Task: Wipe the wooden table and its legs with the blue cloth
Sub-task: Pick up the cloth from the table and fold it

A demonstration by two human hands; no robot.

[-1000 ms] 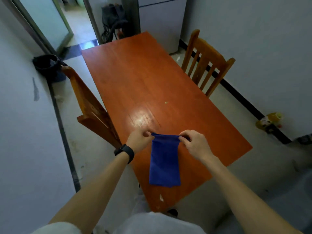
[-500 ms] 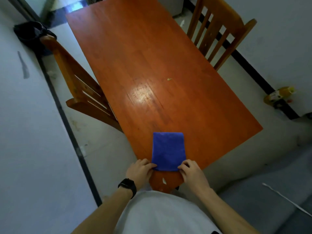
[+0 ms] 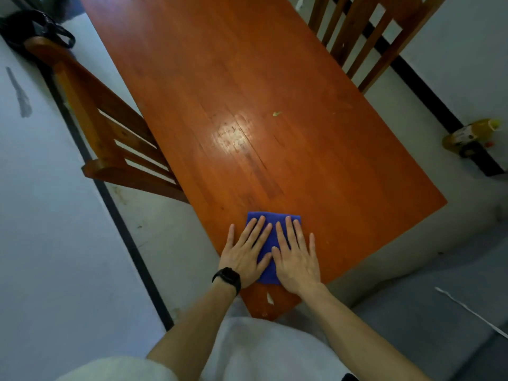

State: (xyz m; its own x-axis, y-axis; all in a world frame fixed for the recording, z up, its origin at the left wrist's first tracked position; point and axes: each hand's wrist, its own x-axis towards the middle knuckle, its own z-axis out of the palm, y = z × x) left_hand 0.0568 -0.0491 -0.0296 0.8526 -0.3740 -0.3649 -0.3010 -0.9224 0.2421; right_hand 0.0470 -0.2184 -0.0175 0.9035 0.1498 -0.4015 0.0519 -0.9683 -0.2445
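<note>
The blue cloth (image 3: 270, 244), folded small, lies flat on the near end of the orange-brown wooden table (image 3: 275, 105). My left hand (image 3: 246, 253), a black watch on its wrist, lies flat on the cloth's left half with fingers straight. My right hand (image 3: 295, 255) presses flat on its right half, fingers spread. Most of the cloth is hidden under both palms. A small green crumb (image 3: 276, 113) sits mid-table, and a white scrap (image 3: 270, 298) lies near the table's front corner. The table legs are out of sight.
A wooden chair (image 3: 110, 138) stands tight against the table's left side, another chair (image 3: 365, 37) at the far right. A black bag (image 3: 30, 31) lies by the left wall. A yellow bottle (image 3: 470, 134) sits on the floor by the right wall.
Both hands let go of the cloth's near edge and now lie flat on top of it. The view has tilted further down toward the table's near end.
</note>
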